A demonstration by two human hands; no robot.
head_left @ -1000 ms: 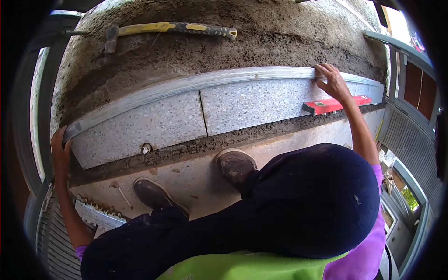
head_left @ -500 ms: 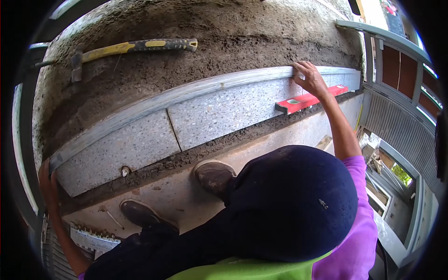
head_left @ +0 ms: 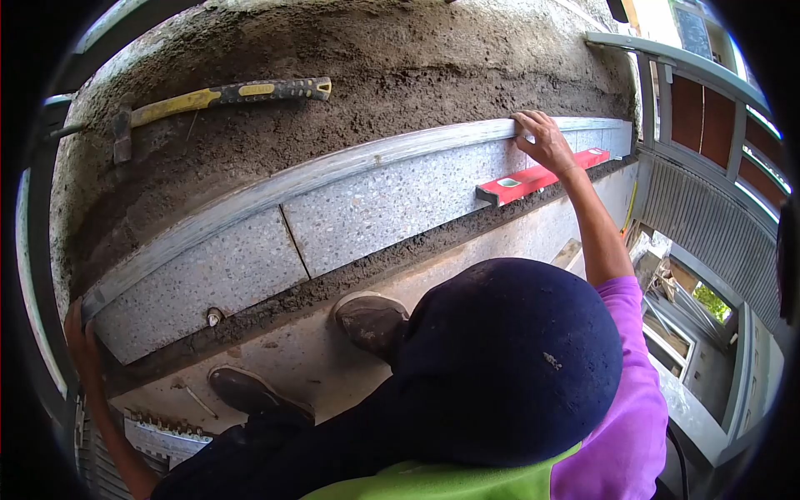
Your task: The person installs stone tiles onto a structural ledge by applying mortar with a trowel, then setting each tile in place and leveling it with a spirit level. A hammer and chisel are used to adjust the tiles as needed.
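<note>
A long pale metal straightedge (head_left: 367, 164) lies along the upper edge of the speckled grey tiles (head_left: 400, 196). Its far-left end is in my left hand (head_left: 81, 337), fingers bent round it. Toward its right part my right hand (head_left: 543, 142) grips the upper edge, thumb on the near side and fingers over the top. Just below that hand a red spirit level (head_left: 521, 183) rests on the tiles, partly behind the wrist. A dark gap separates two of the tiles.
A yellow and black hammer (head_left: 208, 100) lies on rough mortar (head_left: 375, 92) beyond the straightedge. Two dark shoes (head_left: 369, 323) stand on the lower ledge (head_left: 333, 375). A dark cap (head_left: 517, 358) covers much of the lower middle. Grey metal railings (head_left: 683, 62) rise at the right.
The whole view has shifted slightly, so the tiles, level and hammer appear a little further left. Both hands keep their hold on the straightedge.
</note>
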